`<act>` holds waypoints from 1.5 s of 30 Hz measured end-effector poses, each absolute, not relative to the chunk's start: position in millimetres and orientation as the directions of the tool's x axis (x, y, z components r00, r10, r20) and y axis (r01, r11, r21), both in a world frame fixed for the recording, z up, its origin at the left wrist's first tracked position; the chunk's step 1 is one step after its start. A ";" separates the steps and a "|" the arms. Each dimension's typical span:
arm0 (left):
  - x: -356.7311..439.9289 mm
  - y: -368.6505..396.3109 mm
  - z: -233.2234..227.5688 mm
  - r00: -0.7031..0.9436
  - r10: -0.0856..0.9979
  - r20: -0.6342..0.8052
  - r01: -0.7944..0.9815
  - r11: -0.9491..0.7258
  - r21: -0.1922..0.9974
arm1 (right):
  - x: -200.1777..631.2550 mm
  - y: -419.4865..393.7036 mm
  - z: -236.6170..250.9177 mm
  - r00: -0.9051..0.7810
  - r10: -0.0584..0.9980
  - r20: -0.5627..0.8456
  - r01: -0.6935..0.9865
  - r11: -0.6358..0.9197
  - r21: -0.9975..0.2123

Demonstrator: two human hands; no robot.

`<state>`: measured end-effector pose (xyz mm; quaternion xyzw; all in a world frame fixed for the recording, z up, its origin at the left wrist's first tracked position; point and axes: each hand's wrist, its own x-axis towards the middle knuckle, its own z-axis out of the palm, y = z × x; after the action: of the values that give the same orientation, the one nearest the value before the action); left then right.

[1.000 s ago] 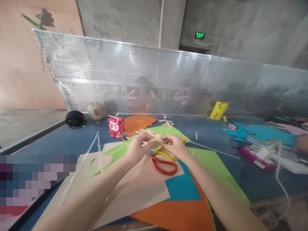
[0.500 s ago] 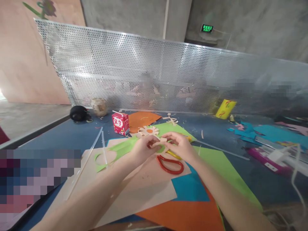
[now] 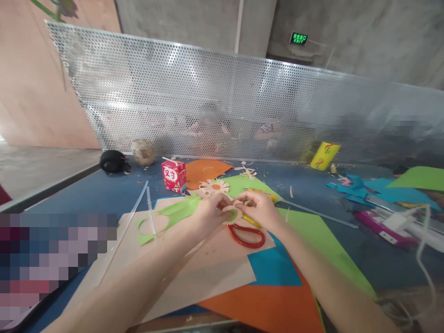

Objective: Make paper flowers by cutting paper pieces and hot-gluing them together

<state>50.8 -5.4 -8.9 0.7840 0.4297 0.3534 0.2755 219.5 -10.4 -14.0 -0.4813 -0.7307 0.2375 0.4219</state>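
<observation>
Both hands meet over the paper sheets in the middle of the table. Between them is a small paper flower (image 3: 231,215) with pale fringed petals and a green centre. My left hand (image 3: 212,208) pinches its left side, thumb across the front. My right hand (image 3: 257,206) has its fingers closed at the flower's upper right edge. Just below lie scissors (image 3: 248,241) with red and yellow handles, partly hidden by the hands. Behind the hands rests a finished-looking paper flower (image 3: 216,187) with an orange centre. A green paper strip (image 3: 180,213) with a round hole lies left of my left hand.
A pink drink carton (image 3: 174,175) with a straw stands at back left. Clear glue sticks (image 3: 147,208) lie on pale paper (image 3: 194,277). A yellow roll (image 3: 324,156) leans near the perforated metal screen (image 3: 173,101). At right are blue scraps (image 3: 385,187) and a purple power strip (image 3: 385,230).
The paper piece in my hands has turned, so its green centre now faces me. A green sheet has appeared at the far right edge, over the blue scraps.
</observation>
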 end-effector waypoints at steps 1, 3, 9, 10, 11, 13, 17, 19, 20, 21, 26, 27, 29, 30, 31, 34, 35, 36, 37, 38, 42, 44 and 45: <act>50.7 -5.3 -8.9 0.382 0.869 0.315 0.477 -0.477 0.738 | 219.4 -10.5 -13.6 -0.175 0.901 0.396 0.512 0.427 -0.746; 50.6 -4.8 -9.6 0.383 0.870 0.311 0.469 -0.473 0.746 | 219.2 -11.1 -12.6 -0.164 0.900 0.405 0.522 0.427 -0.739; 51.1 -4.2 -11.3 0.384 0.875 0.295 0.479 -0.462 0.746 | 219.3 -11.4 -12.8 -0.161 0.912 0.377 0.481 0.406 -0.777; 51.4 -4.2 -11.3 0.385 0.874 0.297 0.475 -0.463 0.748 | 219.5 -11.0 -13.4 -0.159 0.915 0.370 0.471 0.400 -0.787; 51.6 -4.3 -11.3 0.385 0.873 0.298 0.470 -0.464 0.751 | 219.6 -10.6 -13.9 -0.157 0.918 0.363 0.462 0.394 -0.795; 52.1 -4.4 -11.6 0.385 0.873 0.299 0.457 -0.462 0.760 | 219.8 -10.1 -14.7 -0.156 0.921 0.356 0.453 0.387 -0.803; 53.3 -4.8 -13.5 0.355 0.885 0.301 0.402 -0.435 0.805 | 219.5 -11.2 -13.6 -0.159 0.919 0.361 0.442 0.393 -0.806; 54.1 -5.3 -14.5 0.332 0.891 0.309 0.358 -0.422 0.833 | 219.1 -12.5 -12.2 -0.170 0.917 0.361 0.423 0.399 -0.814; 54.5 -5.6 -14.7 0.327 0.891 0.314 0.340 -0.421 0.841 | 218.9 -13.1 -11.6 -0.180 0.915 0.360 0.410 0.403 -0.818; 54.8 -5.9 -14.7 0.329 0.889 0.320 0.327 -0.425 0.844 | 218.9 -13.7 -11.1 -0.192 0.912 0.361 0.396 0.409 -0.822; 55.4 -6.5 -13.8 0.347 0.876 0.334 0.254 -0.430 0.866 | 220.3 -15.3 -11.1 -0.266 0.892 0.366 0.362 0.444 -0.820; 55.3 -6.4 -14.0 0.345 0.881 0.325 0.239 -0.417 0.877 | 220.8 -15.2 -11.4 -0.277 0.889 0.364 0.366 0.448 -0.816; 55.0 -5.9 -15.1 0.340 0.891 0.302 0.216 -0.386 0.897 | 221.6 -14.7 -12.1 -0.285 0.889 0.359 0.369 0.447 -0.815; 54.7 -5.6 -16.1 0.340 0.894 0.291 0.204 -0.372 0.905 | 221.7 -14.3 -12.4 -0.285 0.891 0.354 0.368 0.443 -0.818; 54.4 -5.2 -17.2 0.342 0.896 0.284 0.189 -0.362 0.913 | 221.8 -13.9 -12.7 -0.285 0.893 0.349 0.364 0.437 -0.823; 53.2 -3.9 -20.9 0.367 0.887 0.281 0.114 -0.343 0.932 | 221.6 -13.0 -13.1 -0.288 0.894 0.344 0.342 0.432 -0.834; 52.8 -3.3 -21.9 0.374 0.884 0.280 0.089 -0.335 0.938 | 221.5 -12.9 -13.1 -0.290 0.893 0.343 0.337 0.431 -0.837; 52.6 -2.8 -22.7 0.380 0.883 0.276 0.071 -0.325 0.943 | 221.5 -12.8 -13.2 -0.289 0.894 0.343 0.334 0.430 -0.839; 52.4 -2.2 -23.2 0.386 0.882 0.270 0.059 -0.316 0.947 | 221.5 -12.6 -13.3 -0.287 0.894 0.344 0.336 0.430 -0.838; 52.4 -1.7 -23.5 0.390 0.882 0.263 0.051 -0.306 0.951 | 221.6 -12.4 -13.5 -0.284 0.895 0.344 0.341 0.429 -0.837; 53.3 -0.5 -22.9 0.384 0.889 0.251 0.039 -0.287 0.957 | 222.5 -10.8 -15.1 -0.245 0.905 0.347 0.381 0.419 -0.824; 53.6 -0.2 -22.3 0.371 0.896 0.245 0.035 -0.277 0.960 | 222.6 -10.1 -15.5 -0.221 0.910 0.352 0.394 0.413 -0.821; 53.6 -0.1 -22.1 0.366 0.899 0.242 0.034 -0.273 0.961 | 222.6 -10.0 -15.3 -0.219 0.909 0.355 0.388 0.415 -0.823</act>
<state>53.6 -0.1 -22.1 0.6651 0.3505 0.4406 0.4906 222.6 -10.0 -15.3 -0.4501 -0.7206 0.3003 0.4335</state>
